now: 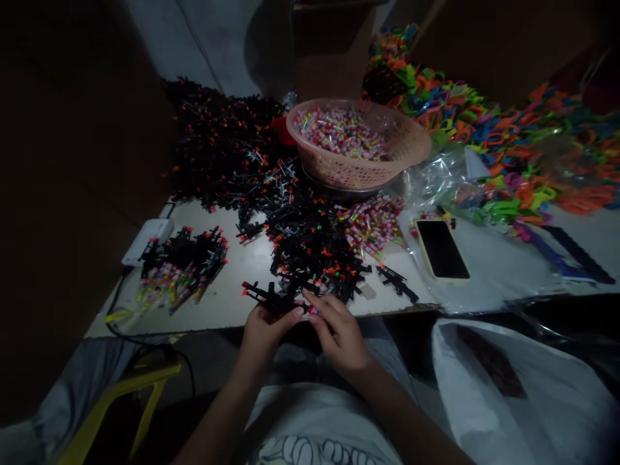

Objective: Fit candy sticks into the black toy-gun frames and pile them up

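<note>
My left hand is closed around a black toy gun with an orange-red tip that points left, just over the table's front edge. Against the gun's right end, my right hand pinches a small pink-and-white tube, mostly hidden by the fingers. Right beyond both hands lies a heap of black toy guns. Loose colourful candy-filled tubes are strewn beside that heap. One single toy gun rests to the right of my hands.
A pink perforated basket full of small tubes stands behind the heap. Toy guns joined to tubes lie at left near a white box. At right are a phone, clear plastic bags and many coloured plastic pieces.
</note>
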A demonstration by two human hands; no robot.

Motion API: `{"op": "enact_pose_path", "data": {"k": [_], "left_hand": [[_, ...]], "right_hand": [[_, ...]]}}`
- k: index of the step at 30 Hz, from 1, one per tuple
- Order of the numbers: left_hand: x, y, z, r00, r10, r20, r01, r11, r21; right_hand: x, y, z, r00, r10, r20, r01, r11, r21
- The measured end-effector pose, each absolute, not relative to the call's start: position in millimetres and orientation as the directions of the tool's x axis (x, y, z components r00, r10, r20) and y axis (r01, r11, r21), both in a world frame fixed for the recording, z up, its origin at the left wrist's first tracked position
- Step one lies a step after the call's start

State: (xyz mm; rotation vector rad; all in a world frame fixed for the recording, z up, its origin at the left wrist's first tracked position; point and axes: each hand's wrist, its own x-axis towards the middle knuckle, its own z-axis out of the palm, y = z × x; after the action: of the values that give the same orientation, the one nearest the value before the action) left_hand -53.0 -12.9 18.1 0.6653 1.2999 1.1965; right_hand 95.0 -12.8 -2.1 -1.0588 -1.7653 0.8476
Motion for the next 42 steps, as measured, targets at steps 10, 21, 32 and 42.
{"op": "enact_pose_path", "data": {"k": [10,21,32,42], "left_hand": [[-56.4,-14.7,23.4,-0.134,0.923,-0.36,-0.241,0.322,0.916],[-55.1,-18.9,14.2,-0.182,0.9,-0.395,-0.234,0.351,0.907],[-45.5,-22.0,8.8,-0.275,0.886,-0.374,-0.292,0.294,0.91],[-44.6,-20.7,-0.5,-0.041,0.865,-0.5,-0.536,0.403,0.742]], "right_hand": [[94.0,-14.3,0.5,-0.27,0.94,0.211,0.132,0.253,-0.958],[90.1,-17.5,-10.7,-0.224,0.875,0.429,0.415,0.484,-0.77],[95.4,-14.1,-7.9,-0.337,0.845,0.415,0.393,0.527,-0.754],[89.1,-15.6,-20.1,-0.31,0.847,0.432,0.679,0.515,-0.523]]}}
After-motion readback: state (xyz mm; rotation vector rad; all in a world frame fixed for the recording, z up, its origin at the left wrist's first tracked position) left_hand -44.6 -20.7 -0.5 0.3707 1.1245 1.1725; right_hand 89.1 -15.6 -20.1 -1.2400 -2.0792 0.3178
